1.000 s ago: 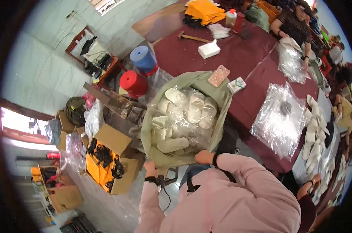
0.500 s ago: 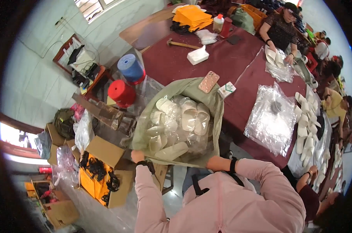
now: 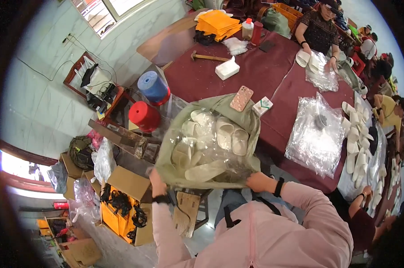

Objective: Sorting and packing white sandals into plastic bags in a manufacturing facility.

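Wide open in front of me is a pale green cloth sack (image 3: 169,142) filled with cream slippers (image 3: 225,134) in clear plastic bags. My left hand (image 3: 157,184) grips the sack's near left edge, fingers closed. At the near right corner, my right hand (image 3: 260,182) is closed on the same rim. One slipper (image 3: 206,170) lies crosswise by the near edge, under glossy plastic. A phone in a pink patterned case (image 3: 241,98) rests on the sack's far edge, beside a small white-and-green box (image 3: 262,106).
A maroon-covered table (image 3: 237,80) carries a hammer (image 3: 211,57), a white tissue pack (image 3: 227,68), clear bags (image 3: 315,138) and loose slippers (image 3: 358,147). Across it, a person (image 3: 319,35) handles bagged slippers. Red (image 3: 144,117) and blue (image 3: 153,87) rolls and an open carton (image 3: 129,181) stand left.
My hands have spread farther apart, the right one moving outward with the rim. The near edge is pulled wider, and the bagged slippers inside have shifted. The person opposite has moved their hands.
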Action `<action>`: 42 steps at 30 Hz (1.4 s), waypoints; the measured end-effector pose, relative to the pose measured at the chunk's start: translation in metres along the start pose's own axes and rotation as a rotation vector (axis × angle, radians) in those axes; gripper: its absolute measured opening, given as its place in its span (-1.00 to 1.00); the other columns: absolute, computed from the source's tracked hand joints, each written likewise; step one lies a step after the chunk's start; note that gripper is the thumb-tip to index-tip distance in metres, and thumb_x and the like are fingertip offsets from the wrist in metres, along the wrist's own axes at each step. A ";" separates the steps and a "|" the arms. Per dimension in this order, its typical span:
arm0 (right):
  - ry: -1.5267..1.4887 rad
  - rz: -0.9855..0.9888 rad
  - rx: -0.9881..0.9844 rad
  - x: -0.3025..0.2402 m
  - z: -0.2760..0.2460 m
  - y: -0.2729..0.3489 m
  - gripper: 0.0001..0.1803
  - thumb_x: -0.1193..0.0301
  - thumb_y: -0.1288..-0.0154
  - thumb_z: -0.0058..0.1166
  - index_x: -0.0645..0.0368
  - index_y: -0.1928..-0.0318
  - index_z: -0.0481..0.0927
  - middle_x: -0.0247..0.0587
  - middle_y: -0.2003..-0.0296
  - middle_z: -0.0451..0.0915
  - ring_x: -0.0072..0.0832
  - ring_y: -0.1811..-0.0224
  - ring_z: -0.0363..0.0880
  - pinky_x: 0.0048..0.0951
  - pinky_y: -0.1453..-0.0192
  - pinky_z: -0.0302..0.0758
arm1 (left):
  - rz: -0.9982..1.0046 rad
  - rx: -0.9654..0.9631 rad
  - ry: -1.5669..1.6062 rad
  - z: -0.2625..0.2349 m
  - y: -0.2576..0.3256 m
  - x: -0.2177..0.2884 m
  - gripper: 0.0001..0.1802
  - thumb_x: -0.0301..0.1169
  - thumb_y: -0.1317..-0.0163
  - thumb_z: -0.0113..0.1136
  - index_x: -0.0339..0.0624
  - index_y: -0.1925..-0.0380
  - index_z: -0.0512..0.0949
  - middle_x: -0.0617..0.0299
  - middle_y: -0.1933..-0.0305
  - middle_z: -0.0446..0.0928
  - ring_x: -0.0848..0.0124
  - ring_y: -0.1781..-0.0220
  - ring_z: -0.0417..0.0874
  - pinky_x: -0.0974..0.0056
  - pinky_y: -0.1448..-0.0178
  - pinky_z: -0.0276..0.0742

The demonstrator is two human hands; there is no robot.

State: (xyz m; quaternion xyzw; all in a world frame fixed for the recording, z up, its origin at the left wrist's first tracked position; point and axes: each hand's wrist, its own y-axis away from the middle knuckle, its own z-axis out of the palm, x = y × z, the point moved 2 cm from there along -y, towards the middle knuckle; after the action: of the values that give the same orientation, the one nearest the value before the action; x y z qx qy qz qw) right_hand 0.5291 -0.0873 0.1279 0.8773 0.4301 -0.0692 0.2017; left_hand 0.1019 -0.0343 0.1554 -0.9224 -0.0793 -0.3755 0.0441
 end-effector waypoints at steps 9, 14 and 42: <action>-0.114 -0.028 -0.164 -0.029 -0.003 -0.012 -0.87 0.39 0.11 0.00 0.13 0.50 0.56 -0.12 0.54 0.55 -0.15 0.40 0.56 -0.20 0.37 0.48 | -0.596 0.374 0.301 0.012 0.027 -0.119 -0.86 -0.54 0.14 -0.04 -0.25 0.68 0.20 0.11 0.65 0.14 0.20 0.61 0.09 0.02 0.50 0.10; -0.152 0.009 -0.124 -0.040 0.000 -0.022 -0.89 0.43 0.11 0.00 0.13 0.51 0.56 -0.09 0.59 0.54 -0.11 0.46 0.55 -0.18 0.40 0.48 | -0.477 0.468 -0.218 0.014 -0.012 -0.103 -0.87 -0.47 0.10 -0.01 -0.33 0.56 0.34 -0.14 0.51 0.41 -0.12 0.48 0.39 -0.03 0.36 0.31; -0.132 0.002 -0.341 0.001 0.017 -0.023 -0.75 0.24 -0.03 0.00 0.15 0.52 0.58 -0.09 0.55 0.55 -0.14 0.46 0.56 -0.18 0.43 0.46 | -0.414 0.117 0.535 -0.020 -0.019 -0.089 -0.72 -0.34 -0.11 -0.12 -0.23 0.29 0.50 0.22 0.26 0.44 0.38 0.20 0.39 0.25 0.13 0.29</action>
State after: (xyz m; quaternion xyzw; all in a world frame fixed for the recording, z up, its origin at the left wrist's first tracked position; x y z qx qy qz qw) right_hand 0.5127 -0.0810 0.1049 0.8243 0.4204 -0.0524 0.3756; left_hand 0.0224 -0.0285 0.1078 -0.7515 -0.2718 -0.5998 0.0390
